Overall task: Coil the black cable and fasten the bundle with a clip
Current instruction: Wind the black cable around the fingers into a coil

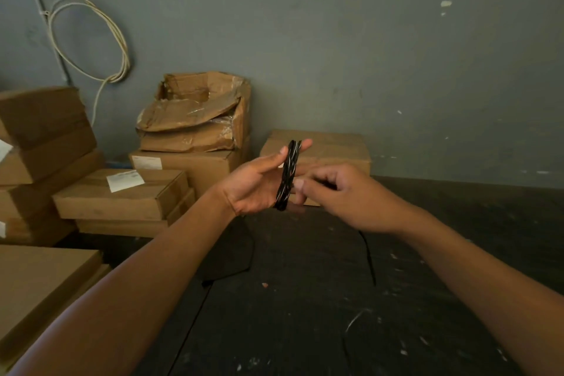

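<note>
Head view: the black cable (288,175) is wound in several turns round the straight fingers of the left hand (259,183), held above the dark counter (305,299). The right hand (329,189) pinches the strand beside the coil, its grip curled on the cable. Best to keep each turn snug and flat. Cardboard boxes (122,195) crowd the left; the right lies open.

Left hand (259,183) flat with straight fingers; right hand (329,189) curled, both arms outstretched.
</note>
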### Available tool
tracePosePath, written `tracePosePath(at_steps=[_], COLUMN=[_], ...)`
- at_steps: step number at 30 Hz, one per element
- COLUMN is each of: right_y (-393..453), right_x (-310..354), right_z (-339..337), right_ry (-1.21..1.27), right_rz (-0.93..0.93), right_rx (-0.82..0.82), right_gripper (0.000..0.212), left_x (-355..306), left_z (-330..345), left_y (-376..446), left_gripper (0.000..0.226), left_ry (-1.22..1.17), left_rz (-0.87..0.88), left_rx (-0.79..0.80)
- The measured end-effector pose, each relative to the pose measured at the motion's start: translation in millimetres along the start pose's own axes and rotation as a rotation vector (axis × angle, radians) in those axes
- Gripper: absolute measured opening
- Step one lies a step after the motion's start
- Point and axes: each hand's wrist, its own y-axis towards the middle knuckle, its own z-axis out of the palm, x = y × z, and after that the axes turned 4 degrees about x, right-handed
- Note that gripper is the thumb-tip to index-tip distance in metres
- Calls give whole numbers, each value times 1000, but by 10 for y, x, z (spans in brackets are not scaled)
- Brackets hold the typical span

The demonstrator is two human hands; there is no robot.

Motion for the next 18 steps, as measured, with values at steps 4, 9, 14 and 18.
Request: tracePosePath(at_steps=[4, 9, 14, 18], right_y=[68, 150, 203, 241], right_x=[135, 250, 220, 169], right_z=[-160, -434, -529, -549], right_ry=[290, 357, 371, 356], right_rz=[10, 79, 133, 129], right_rx=[-1, -122, -240, -238], right_gripper=[31, 34, 31, 31], left_x=[59, 114, 46, 3], left_z=[-55, -67, -9, 77], left_y=[-67, -161, -197, -197], left_gripper=[58, 59, 55, 56], left_ry=[57, 18, 23, 56], left_rz=[-103, -155, -172, -200], left_rx=[-71, -66, 55, 141])
